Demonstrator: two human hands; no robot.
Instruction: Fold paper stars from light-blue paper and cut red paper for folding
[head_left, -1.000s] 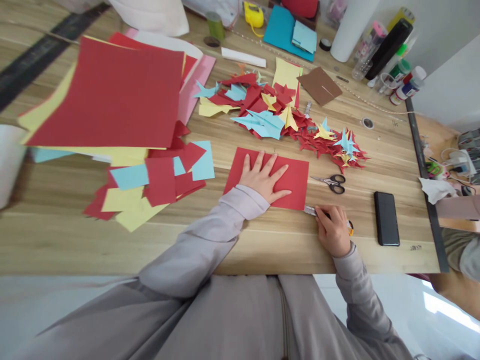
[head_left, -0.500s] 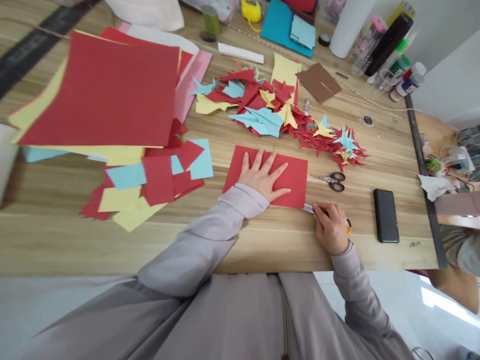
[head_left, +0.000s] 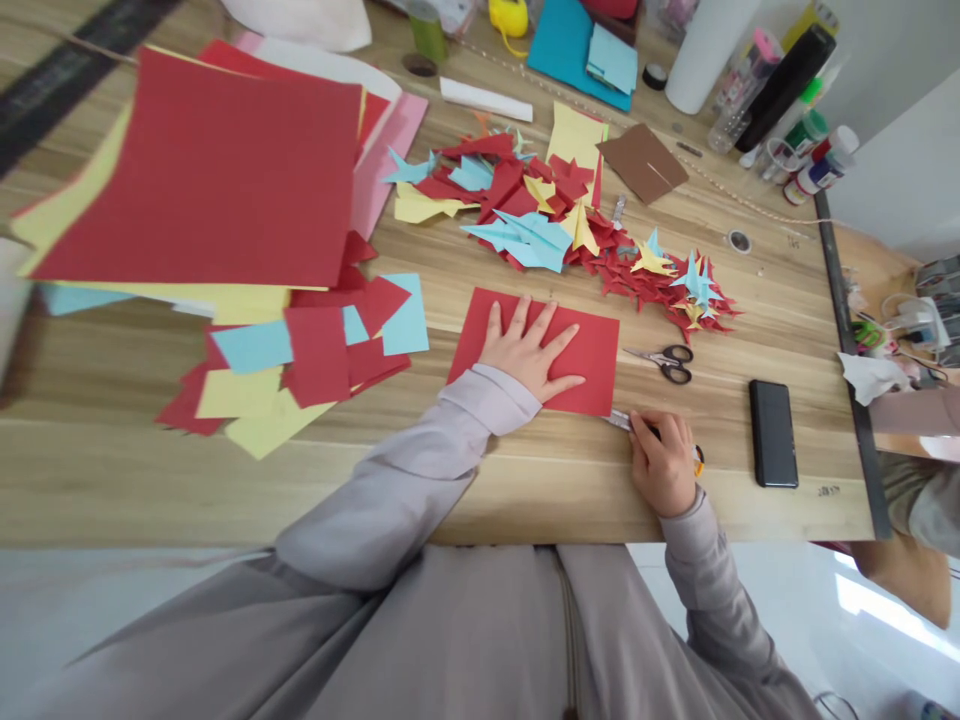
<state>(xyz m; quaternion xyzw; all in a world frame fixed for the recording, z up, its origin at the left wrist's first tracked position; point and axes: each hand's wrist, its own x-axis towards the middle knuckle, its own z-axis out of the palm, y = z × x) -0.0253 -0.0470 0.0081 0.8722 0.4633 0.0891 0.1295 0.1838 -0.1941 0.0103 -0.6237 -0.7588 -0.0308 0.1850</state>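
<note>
Flat on a red sheet of paper (head_left: 592,345) lies my left hand (head_left: 525,350), its fingers spread. My right hand (head_left: 664,460) is closed around a craft knife (head_left: 619,419), whose metal blade points left and meets or slips under the sheet's lower right corner; I cannot tell which. An orange-yellow end of the knife shows beyond the hand, while most of its handle is hidden. Small black-handled scissors (head_left: 667,362) lie just right of the sheet, above my right hand.
Folded paper shapes in red, blue and yellow (head_left: 525,240) are heaped behind the sheet. Large red paper (head_left: 225,170) and cut pieces (head_left: 319,355) lie at left. A black phone-like slab (head_left: 772,432) rests at right. Bottles (head_left: 821,175) stand at back right, near a brown card (head_left: 643,165).
The camera view has shifted slightly. Both hands, the red sheet and the craft knife keep nearly the same places.
</note>
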